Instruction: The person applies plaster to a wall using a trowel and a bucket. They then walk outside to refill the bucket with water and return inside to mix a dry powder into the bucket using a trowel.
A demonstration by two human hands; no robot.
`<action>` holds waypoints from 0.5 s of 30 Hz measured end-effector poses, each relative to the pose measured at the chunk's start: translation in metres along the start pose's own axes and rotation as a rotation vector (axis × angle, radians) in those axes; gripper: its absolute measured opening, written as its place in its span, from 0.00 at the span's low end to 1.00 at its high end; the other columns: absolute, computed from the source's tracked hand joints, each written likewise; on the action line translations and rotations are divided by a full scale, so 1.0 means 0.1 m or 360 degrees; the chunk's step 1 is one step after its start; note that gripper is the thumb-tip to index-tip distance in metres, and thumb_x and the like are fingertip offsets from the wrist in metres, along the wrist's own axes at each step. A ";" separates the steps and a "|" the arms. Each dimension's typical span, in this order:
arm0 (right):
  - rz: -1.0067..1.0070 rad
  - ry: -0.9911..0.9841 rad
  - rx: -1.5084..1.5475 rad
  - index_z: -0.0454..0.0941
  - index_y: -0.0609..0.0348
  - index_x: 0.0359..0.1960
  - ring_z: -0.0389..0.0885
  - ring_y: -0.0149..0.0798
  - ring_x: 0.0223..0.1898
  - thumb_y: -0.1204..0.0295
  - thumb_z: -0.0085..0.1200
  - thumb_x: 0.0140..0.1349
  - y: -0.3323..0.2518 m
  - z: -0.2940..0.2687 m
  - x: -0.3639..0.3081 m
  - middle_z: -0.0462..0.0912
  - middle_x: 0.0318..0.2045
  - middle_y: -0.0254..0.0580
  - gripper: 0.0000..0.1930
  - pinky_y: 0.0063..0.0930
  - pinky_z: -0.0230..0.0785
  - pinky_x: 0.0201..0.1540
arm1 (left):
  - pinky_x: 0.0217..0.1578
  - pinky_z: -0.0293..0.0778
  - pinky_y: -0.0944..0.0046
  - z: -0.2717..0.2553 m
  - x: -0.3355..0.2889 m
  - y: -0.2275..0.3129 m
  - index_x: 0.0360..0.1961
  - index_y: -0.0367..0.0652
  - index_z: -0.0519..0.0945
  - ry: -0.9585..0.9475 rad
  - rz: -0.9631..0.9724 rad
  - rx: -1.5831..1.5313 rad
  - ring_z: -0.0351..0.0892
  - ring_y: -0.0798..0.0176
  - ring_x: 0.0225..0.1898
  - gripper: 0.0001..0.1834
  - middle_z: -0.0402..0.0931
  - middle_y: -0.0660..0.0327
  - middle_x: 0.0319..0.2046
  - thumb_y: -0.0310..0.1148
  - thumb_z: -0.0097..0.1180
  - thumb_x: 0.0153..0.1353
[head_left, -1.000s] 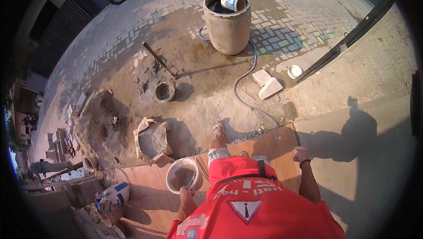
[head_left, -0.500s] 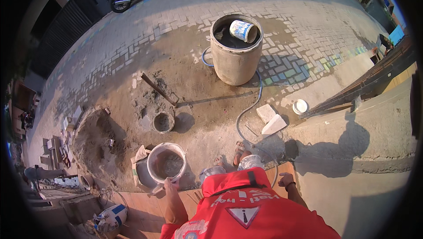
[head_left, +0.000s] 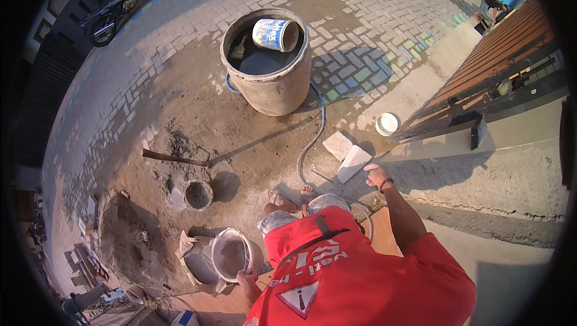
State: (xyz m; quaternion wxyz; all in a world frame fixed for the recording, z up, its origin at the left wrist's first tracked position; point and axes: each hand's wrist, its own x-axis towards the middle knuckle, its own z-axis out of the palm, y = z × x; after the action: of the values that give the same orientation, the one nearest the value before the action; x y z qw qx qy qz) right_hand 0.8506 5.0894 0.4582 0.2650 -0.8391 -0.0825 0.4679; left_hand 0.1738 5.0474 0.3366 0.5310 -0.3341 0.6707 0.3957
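My left hand (head_left: 247, 280) grips the near rim of a pale round bucket (head_left: 217, 258) with grey residue inside. An opened paper sack (head_left: 187, 245) with grey powder lies against the bucket's left side. Out to the right, my right hand (head_left: 377, 175) is stretched forward with nothing in it, its index finger extended. In this view it is close to a white block (head_left: 354, 163), apart from it. A second block (head_left: 338, 145) lies against that one. A smaller bucket (head_left: 198, 195) with grey contents stands farther ahead.
A large concrete barrel (head_left: 270, 94) holds dark water and a floating paint pail (head_left: 275, 35). A blue hose (head_left: 314, 139) curves from it toward my feet. A wooden handle (head_left: 174, 157) rests in wet mortar, near a sand heap (head_left: 129, 236). A low wall (head_left: 481, 187) runs along the right.
My right hand has swung forward and outward from beside my body, its index finger now extended. The left hand stays at the bucket's rim. My view has shifted to the right.
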 end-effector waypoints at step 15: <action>-0.0677 -0.0399 -0.1938 0.79 0.54 0.41 0.80 0.34 0.34 0.67 0.64 0.37 0.59 1.24 0.25 0.81 0.34 0.40 0.23 0.26 0.73 0.40 | 0.25 0.65 0.62 1.33 -1.51 0.58 0.23 0.34 0.78 -0.0138 0.1366 0.2373 0.71 0.63 0.21 0.11 0.74 0.56 0.18 0.34 0.57 0.45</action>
State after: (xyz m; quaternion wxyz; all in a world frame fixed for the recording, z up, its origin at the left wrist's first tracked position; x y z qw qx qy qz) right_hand 0.7552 5.0949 0.3566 -0.1822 -0.7435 -0.5268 0.3693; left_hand 0.2157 5.1964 0.4779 0.4413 0.3997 0.8028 0.0308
